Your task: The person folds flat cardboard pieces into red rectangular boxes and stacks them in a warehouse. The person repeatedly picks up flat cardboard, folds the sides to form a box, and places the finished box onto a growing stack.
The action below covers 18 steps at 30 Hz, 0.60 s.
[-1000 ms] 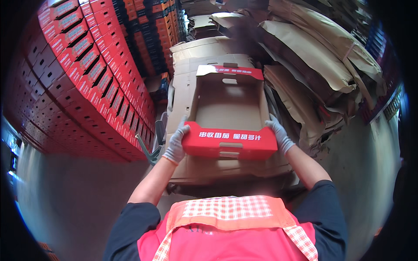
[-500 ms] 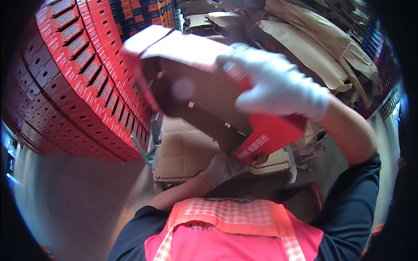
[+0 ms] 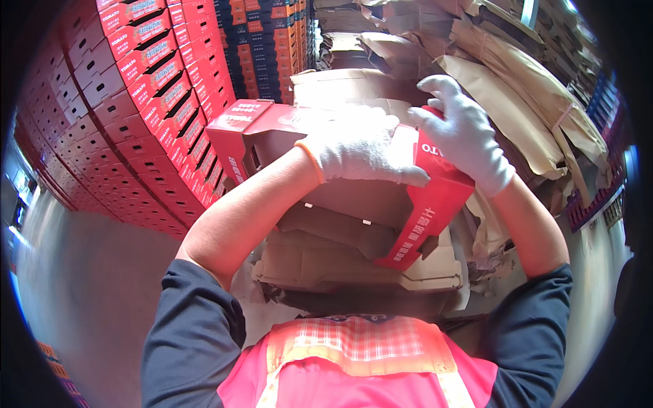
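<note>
A red cardboard box point(image 3: 445, 194) with a brown inside stands tilted on a pile of flat cardboard, its hollow side towards me. My left hand point(image 3: 360, 144), in a white glove with an orange cuff, lies across the box's far upper wall. Its fingers and thumb are stretched out; glare washes out part of this hand. At the box's right corner is my right hand point(image 3: 469, 136), also gloved, with its fingers apart and touching the red panel there. Below the box shows the stack of flat brown cardboard point(image 3: 360, 262).
Tall stacks of red boxes point(image 3: 153, 88) rise on the left, with dark blue and orange boxes point(image 3: 262, 51) behind. Large brown paper-wrapped bundles point(image 3: 524, 115) lie at the right. Torn brown paper point(image 3: 486, 238) hangs beside the cardboard pile.
My left hand has moved from the box's near lower edge up to its far wall. The right hand has shifted right to the corner. The box has turned and come down slightly.
</note>
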Tool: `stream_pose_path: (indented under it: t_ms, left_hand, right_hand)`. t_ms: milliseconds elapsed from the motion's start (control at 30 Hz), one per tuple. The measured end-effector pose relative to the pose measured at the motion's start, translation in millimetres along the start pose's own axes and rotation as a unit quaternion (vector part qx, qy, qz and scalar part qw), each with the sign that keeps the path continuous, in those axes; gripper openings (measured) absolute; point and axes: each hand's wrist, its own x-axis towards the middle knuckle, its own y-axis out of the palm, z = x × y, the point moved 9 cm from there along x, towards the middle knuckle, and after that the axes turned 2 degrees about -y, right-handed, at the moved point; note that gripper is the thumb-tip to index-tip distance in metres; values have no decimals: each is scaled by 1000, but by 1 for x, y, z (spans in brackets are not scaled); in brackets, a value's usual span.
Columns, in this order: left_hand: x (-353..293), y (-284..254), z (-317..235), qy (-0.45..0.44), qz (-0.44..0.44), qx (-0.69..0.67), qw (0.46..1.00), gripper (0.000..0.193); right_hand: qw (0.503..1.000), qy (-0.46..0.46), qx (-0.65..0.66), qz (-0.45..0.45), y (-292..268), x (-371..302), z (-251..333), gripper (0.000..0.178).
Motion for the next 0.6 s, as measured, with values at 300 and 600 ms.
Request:
stream_pose_path:
  t_ms: [300,600]
  left_hand:
    - [-4,8,-7,-20,84,-82,993,68]
    - [-28,5,-4,-5,-95,-74,993,82]
  right_hand:
    - [975,-24,8,221,8,-2,-21,30]
    - [925,-152,-147,317,91,12,-4,31]
